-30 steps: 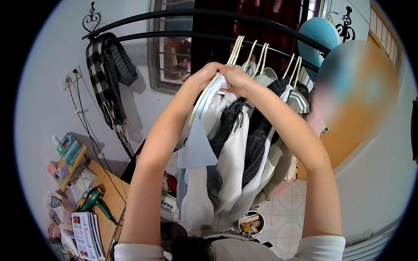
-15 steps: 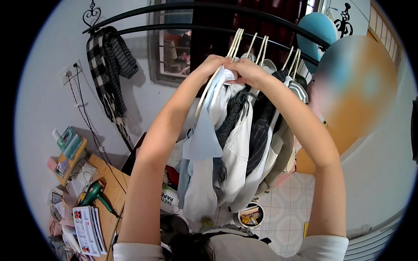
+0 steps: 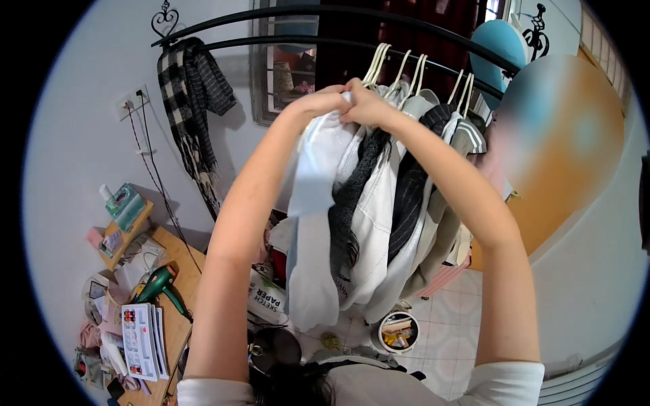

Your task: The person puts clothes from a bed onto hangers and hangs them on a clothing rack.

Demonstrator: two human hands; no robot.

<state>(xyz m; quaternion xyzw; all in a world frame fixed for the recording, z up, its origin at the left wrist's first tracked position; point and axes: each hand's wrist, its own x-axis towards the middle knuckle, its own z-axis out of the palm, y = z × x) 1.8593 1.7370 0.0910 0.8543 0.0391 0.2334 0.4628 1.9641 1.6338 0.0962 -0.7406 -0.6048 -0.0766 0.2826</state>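
Both of my hands are raised to the clothes rack, at the neck of a pale blue and white shirt hanging at the left end of the row. My left hand has its fingers closed on the shirt's top edge. Touching it, my right hand pinches the cloth near the collar. Cream hangers rise just behind my fingers to the rail. Beside the shirt hang a dark knitted garment, a white garment and a dark pinstriped one. My fingertips are partly hidden.
The black metal rack arches across the top, with a checked scarf at its left end. A wooden desk at left holds a green hair dryer. A white bucket with items stands on the tiled floor.
The shirt's pale blue part has shifted up and left, and the slanted hanger bar beside it is now mostly covered. My left hand has moved slightly left and lower. The view has turned a little.
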